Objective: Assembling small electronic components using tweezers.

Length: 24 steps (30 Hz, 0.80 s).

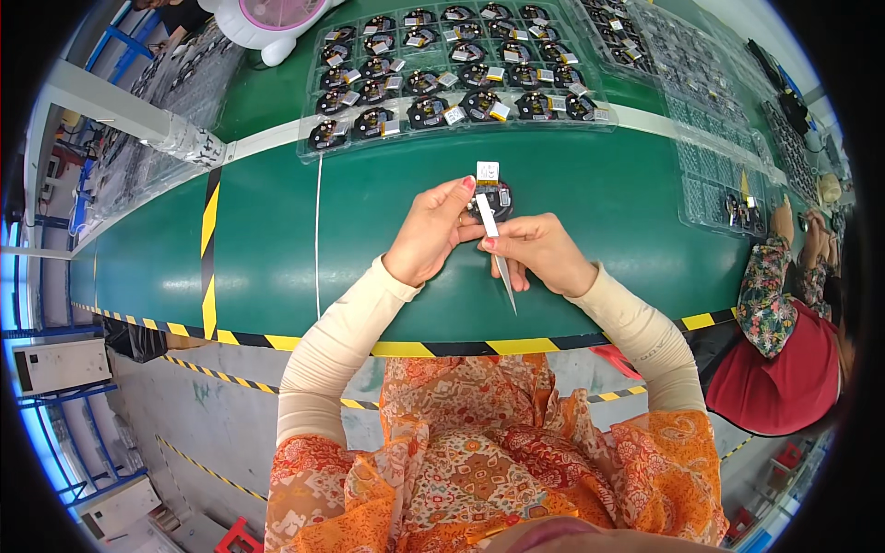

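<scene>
"What is held by the hands?"

"By the left hand (429,226), a round black part (503,196) is gripped above the green table (387,198); a white square piece (488,170) is seen at its 12 o'clock. By the right hand (548,253), a slim pale tool (488,214) is pinched, with the pointed end directed to about 6 o'clock. The other end is seen over the part; whether it is touched cannot be told."

"And which containers are seen?"

"At 12 o'clock from the part, a large clear tray (406,141) is placed, in which similar black parts are arranged in rows. At 3 o'clock, a second clear tray (696,180) is seen; in its near right corner a few dark parts are contained."
</scene>
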Each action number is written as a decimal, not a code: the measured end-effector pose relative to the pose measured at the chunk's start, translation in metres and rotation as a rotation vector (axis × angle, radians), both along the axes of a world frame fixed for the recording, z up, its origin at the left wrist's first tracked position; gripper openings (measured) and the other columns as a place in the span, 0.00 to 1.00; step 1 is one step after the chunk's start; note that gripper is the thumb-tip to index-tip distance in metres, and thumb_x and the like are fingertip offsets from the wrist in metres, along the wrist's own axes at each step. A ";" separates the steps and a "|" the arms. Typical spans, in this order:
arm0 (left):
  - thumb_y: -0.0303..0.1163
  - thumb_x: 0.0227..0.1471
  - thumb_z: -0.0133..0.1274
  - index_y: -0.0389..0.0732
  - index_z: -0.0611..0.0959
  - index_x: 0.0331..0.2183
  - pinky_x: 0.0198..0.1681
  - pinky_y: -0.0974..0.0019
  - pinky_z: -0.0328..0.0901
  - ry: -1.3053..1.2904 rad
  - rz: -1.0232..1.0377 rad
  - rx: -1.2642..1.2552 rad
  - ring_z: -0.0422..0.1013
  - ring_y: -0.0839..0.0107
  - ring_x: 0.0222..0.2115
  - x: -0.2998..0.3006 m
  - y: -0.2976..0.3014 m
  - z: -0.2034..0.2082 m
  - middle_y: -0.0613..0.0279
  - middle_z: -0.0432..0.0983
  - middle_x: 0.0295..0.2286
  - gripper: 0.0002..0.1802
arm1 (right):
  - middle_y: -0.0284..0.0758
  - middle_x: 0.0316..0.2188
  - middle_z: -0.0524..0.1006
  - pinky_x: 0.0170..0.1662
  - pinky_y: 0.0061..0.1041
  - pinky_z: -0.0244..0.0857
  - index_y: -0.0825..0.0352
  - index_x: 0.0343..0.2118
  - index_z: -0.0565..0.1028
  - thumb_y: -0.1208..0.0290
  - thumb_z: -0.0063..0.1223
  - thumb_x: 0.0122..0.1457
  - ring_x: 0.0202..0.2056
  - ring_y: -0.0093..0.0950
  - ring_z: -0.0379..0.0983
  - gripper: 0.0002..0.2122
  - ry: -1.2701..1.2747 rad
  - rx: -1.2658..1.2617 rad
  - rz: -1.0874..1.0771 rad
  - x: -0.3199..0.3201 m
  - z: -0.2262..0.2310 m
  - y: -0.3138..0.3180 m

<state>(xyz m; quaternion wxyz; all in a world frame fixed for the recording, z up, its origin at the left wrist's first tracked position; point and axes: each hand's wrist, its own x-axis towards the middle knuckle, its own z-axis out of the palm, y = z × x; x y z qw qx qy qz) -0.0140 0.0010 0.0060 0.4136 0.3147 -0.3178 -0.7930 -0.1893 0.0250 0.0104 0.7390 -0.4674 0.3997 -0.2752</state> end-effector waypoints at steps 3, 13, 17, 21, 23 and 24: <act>0.38 0.59 0.36 0.32 0.71 0.41 0.39 0.67 0.69 -0.039 -0.011 -0.071 0.72 0.70 0.33 -0.001 -0.001 -0.002 0.56 0.73 0.35 0.19 | 0.35 0.17 0.74 0.13 0.14 0.57 0.71 0.30 0.76 0.71 0.50 0.55 0.11 0.17 0.65 0.08 -0.003 -0.041 -0.045 0.005 -0.002 0.001; 0.36 0.43 0.56 0.39 0.78 0.39 0.34 0.63 0.65 -1.334 0.460 -1.103 0.69 0.55 0.32 0.025 -0.007 -0.002 0.55 0.73 0.36 0.19 | 0.33 0.18 0.74 0.15 0.13 0.57 0.70 0.29 0.74 0.67 0.49 0.56 0.12 0.15 0.65 0.09 0.121 -0.096 0.180 -0.006 0.004 -0.006; 0.33 0.37 0.59 0.42 0.78 0.39 0.41 0.60 0.62 -1.504 0.257 -1.288 0.65 0.56 0.39 0.031 0.010 -0.002 0.52 0.70 0.38 0.22 | 0.33 0.18 0.75 0.15 0.13 0.58 0.70 0.30 0.74 0.68 0.49 0.56 0.12 0.15 0.65 0.09 0.068 -0.099 0.152 -0.010 0.001 -0.006; 0.27 0.34 0.62 0.40 0.77 0.39 0.45 0.61 0.61 -1.267 0.228 -1.250 0.65 0.56 0.42 0.044 -0.016 0.015 0.53 0.71 0.40 0.23 | 0.32 0.17 0.74 0.14 0.13 0.57 0.70 0.27 0.74 0.67 0.49 0.56 0.12 0.15 0.65 0.10 0.062 -0.105 0.132 -0.010 0.000 -0.010; 0.27 0.32 0.63 0.39 0.76 0.36 0.45 0.62 0.60 -1.209 0.365 -1.193 0.66 0.57 0.42 0.049 -0.050 0.026 0.53 0.71 0.40 0.22 | 0.30 0.16 0.73 0.14 0.14 0.56 0.69 0.23 0.73 0.66 0.49 0.56 0.12 0.14 0.64 0.11 0.075 -0.110 0.129 -0.007 0.004 -0.008; 0.28 0.33 0.62 0.39 0.76 0.35 0.46 0.61 0.60 -1.176 0.422 -1.232 0.66 0.56 0.42 0.048 -0.073 0.029 0.52 0.71 0.40 0.21 | 0.30 0.16 0.73 0.14 0.14 0.56 0.69 0.23 0.73 0.66 0.49 0.56 0.12 0.14 0.64 0.11 0.067 -0.117 0.120 -0.008 0.004 -0.007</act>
